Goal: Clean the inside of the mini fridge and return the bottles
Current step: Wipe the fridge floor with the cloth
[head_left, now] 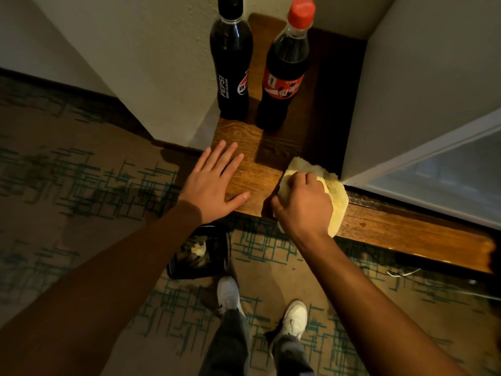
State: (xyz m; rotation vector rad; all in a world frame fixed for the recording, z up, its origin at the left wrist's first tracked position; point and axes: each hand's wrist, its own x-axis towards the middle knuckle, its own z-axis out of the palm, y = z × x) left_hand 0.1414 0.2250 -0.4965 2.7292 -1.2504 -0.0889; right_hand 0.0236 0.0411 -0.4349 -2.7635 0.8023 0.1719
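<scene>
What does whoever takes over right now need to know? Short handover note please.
Left hand: open, flat on the wooden shelf, holding nothing.
Right hand: closed on the yellow cloth, pressed on the shelf's front edge.
Pepsi bottle and red-capped cola bottle: upright, side by side at the back of the shelf, outside the mini fridge.
Fridge interior is barely visible, so cleaning progress cannot be told.
Left: both bottles back in the fridge.

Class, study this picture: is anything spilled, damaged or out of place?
Small wet spots glisten on the wooden shelf beside the fridge, right of the yellow cloth gripped by the right hand. Both bottles, black-capped and red-capped, stand upright outside the fridge. Nothing looks damaged.
</scene>
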